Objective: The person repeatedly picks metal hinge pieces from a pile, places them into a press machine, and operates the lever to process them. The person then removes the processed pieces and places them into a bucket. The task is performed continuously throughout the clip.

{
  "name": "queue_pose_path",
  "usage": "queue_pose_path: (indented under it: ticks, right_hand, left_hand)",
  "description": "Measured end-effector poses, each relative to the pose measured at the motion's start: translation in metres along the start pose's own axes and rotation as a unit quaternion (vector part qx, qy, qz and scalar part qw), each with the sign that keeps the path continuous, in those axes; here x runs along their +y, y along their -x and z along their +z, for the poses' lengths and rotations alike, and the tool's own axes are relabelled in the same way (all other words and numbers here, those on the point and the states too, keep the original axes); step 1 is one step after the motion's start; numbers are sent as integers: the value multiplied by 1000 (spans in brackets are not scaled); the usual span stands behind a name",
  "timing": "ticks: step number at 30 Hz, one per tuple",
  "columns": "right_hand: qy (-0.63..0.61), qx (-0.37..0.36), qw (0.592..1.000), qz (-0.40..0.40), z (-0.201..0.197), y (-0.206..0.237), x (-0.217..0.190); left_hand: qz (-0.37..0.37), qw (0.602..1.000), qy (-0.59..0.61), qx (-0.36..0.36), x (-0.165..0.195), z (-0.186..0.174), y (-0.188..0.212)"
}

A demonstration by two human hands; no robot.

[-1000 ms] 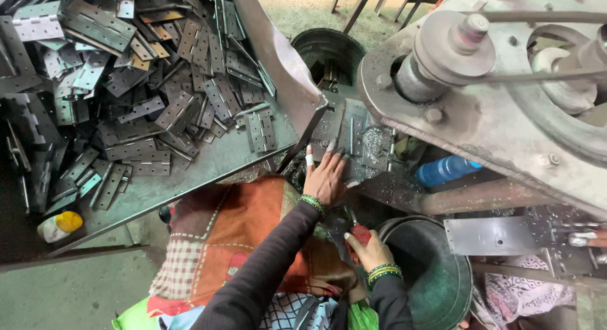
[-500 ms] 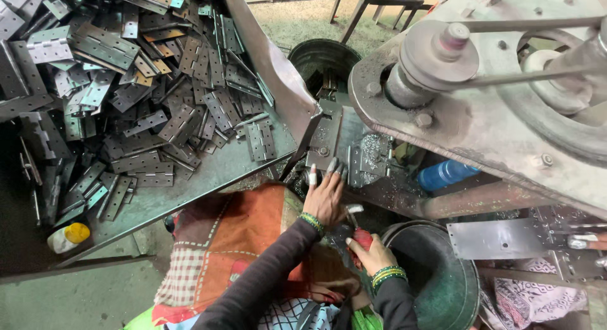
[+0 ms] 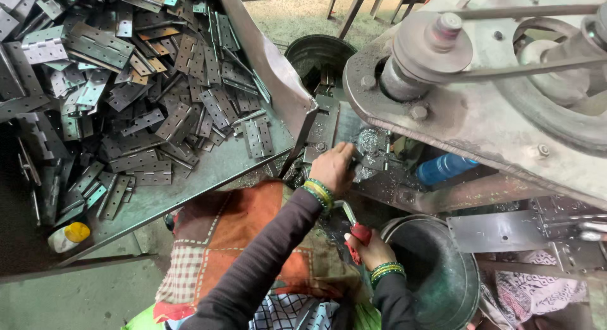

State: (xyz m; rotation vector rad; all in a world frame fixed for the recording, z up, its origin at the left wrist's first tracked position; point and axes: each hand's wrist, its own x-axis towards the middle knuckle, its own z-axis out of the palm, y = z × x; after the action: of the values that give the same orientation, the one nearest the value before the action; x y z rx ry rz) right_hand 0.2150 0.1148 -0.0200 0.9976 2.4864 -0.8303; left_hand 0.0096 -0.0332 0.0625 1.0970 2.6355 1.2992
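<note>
Head view
Left hand [image 3: 332, 168]: curled fingers press down on a metal piece [image 3: 365, 158] at the machine bed, right under them.
Right hand [image 3: 373, 249]: closed around a red-handled tool [image 3: 355, 227], nearer the body, beside the dark bucket [image 3: 442, 273].
Piece's long way: cannot tell.
Room: tight, big machine [image 3: 480, 108] overhead; hinge pile [image 3: 126, 96] lies far left.
</note>
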Motion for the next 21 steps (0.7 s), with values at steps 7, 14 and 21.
queue_pose_path:
  ticks: [7, 14, 21]
  right_hand:
    - [-14, -6, 1000, -13, -5, 5, -7]
    - [-43, -18, 999, -21, -13, 11, -16]
    - [98, 7, 995, -31, -23, 8, -14]
  left_hand:
    - [-29, 998, -47, 21, 13, 45, 22]
    - [-19, 985, -137, 107, -24, 37, 29]
    - [-59, 986, -145, 53, -10, 39, 16]
